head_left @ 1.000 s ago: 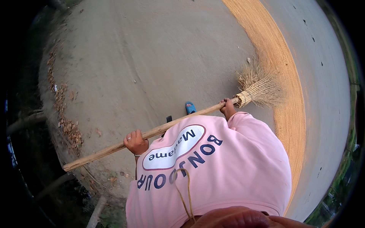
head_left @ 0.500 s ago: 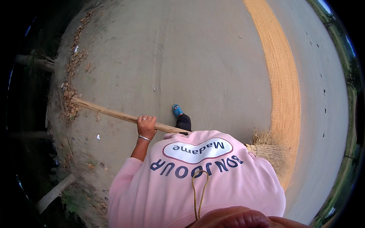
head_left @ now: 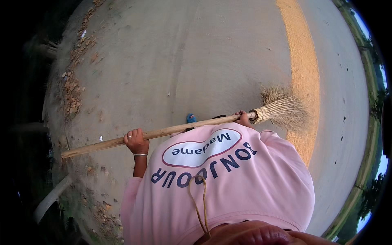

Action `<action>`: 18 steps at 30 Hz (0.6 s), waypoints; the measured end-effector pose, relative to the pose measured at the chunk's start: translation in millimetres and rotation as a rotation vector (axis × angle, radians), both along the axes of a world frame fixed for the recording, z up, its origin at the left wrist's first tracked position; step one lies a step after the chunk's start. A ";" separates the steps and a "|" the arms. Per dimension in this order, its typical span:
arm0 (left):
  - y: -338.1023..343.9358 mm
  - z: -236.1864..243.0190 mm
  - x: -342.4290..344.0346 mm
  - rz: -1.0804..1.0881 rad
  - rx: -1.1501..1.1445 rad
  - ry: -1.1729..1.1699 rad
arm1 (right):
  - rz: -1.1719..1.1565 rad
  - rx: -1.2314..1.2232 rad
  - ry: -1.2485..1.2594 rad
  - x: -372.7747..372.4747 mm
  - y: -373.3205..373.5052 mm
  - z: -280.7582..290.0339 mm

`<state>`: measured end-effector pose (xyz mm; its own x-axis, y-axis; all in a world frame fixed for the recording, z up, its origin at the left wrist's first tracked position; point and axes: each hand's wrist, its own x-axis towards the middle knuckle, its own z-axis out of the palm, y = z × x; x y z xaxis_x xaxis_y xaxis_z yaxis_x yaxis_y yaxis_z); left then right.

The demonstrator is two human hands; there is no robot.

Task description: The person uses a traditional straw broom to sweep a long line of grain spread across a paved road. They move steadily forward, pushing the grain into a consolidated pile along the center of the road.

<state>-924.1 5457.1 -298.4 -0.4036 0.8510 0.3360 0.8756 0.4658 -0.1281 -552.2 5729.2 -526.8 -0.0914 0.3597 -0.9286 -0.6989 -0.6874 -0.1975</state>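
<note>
A long broom [head_left: 175,129] with a wooden handle and a bundled twig head lies across the front of my body. My left hand [head_left: 136,141], with a ring and a bracelet, is closed around the handle's left part. Close to the twig head, my right hand [head_left: 243,118] grips the handle, partly hidden behind my pink sleeve. The broom's bristles [head_left: 286,110] fan out over the near side of a long strip of golden grain [head_left: 304,61] on the ground.
Grey paved ground [head_left: 228,53] stretches ahead. Along the left edge lie dry leaves [head_left: 73,92] and dirt, with tree trunks [head_left: 53,198] beyond. My foot in a blue slipper [head_left: 191,118] shows behind the handle. A grassy verge [head_left: 369,81] curves along the far right.
The broom has turned, its bristles swinging forward and its handle end coming back toward me. My left hand has shifted left, and my right hand has come into view.
</note>
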 end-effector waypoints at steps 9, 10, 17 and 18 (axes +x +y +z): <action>-109.7 38.6 97.4 0.656 -0.197 0.265 | 0.421 -0.024 0.075 -171.3 37.2 8.0; -121.2 36.1 119.7 0.744 -0.198 0.348 | 0.520 0.021 0.073 -186.0 35.5 12.7; -79.6 86.7 216.9 1.132 -0.430 0.376 | 0.940 0.118 0.196 -301.5 49.6 46.0; -70.1 100.0 215.7 1.117 -0.440 0.369 | 0.940 0.131 0.225 -314.0 50.7 50.1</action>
